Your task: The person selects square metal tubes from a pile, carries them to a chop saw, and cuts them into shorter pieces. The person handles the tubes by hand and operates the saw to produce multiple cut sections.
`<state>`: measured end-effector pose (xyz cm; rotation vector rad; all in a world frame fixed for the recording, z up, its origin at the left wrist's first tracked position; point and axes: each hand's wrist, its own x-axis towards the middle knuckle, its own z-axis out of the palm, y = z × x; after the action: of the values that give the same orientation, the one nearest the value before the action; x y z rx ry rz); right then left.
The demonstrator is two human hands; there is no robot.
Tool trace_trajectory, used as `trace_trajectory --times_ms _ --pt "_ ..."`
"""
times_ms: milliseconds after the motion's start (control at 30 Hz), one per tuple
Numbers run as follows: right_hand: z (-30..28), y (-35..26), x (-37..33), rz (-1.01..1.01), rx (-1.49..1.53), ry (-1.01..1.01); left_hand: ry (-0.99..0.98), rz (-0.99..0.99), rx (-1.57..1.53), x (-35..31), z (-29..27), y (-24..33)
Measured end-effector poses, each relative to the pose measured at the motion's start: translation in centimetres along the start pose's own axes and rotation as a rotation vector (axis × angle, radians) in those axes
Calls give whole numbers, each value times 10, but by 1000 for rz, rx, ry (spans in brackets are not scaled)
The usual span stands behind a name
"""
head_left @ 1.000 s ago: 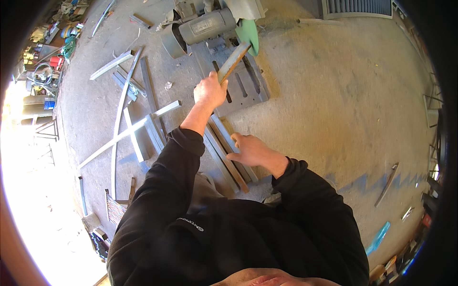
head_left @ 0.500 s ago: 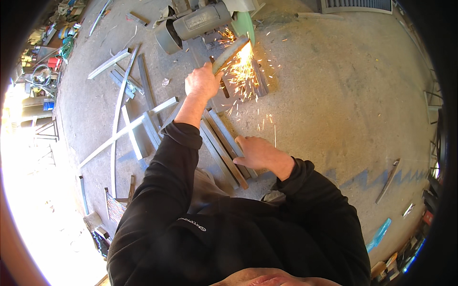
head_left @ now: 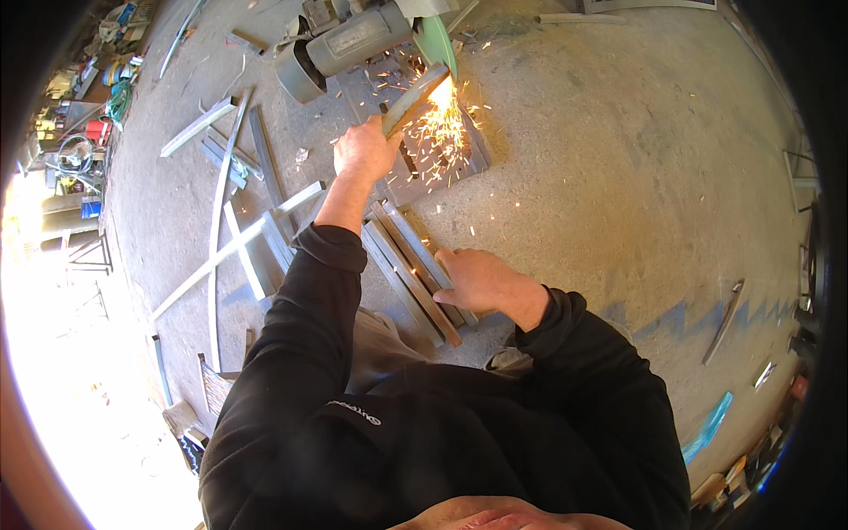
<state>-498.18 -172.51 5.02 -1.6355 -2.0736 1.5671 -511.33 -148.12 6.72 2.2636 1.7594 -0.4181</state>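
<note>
In my left hand [head_left: 364, 148] is a curved grey metal bar [head_left: 413, 102], with my fingers closed round its near end. The far end of the bar meets a thin green disc [head_left: 435, 44] on a grey motor-driven machine [head_left: 362, 40]. Bright sparks [head_left: 444, 115] spray from that contact toward me, over a metal base plate [head_left: 473, 146]. Lower down, my right hand [head_left: 486, 283] is closed over the outermost metal tube [head_left: 411, 231] of a bundle lying side by side in front of my knees. Some of its fingertips are hidden.
Left of the bundle, several long metal profiles [head_left: 218, 238] lie crossed on the concrete floor [head_left: 601, 177]. A short metal bar [head_left: 724, 322] and a crumpled blue plastic piece [head_left: 708, 428] lie at the right. Cluttered tools and coiled hoses [head_left: 75, 150] line the left edge.
The view has shifted slightly, so the machine appears a little higher and farther left. Sparks keep flying from the bar's end, with fewer falling far down. Both hands keep their holds.
</note>
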Motion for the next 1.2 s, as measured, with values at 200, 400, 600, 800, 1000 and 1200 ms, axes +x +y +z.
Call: trace_trajectory --times_ms 200,400,600,800,1000,1200 --pt "-4 -2 -1 9 -4 -18 14 -5 -30 -2 2 -1" --pt "-1 0 -2 -2 -7 -9 1 10 -6 1 4 -2" --pt "-1 2 -2 -3 -7 -20 8 6 -15 3 6 -2" --pt "-2 4 -3 -3 -3 -25 13 -1 -16 6 8 -3" --pt "3 8 -2 -49 -13 48 48 23 -45 9 12 -7" --pt "1 8 1 -23 -19 -32 17 97 11 2 10 -14"
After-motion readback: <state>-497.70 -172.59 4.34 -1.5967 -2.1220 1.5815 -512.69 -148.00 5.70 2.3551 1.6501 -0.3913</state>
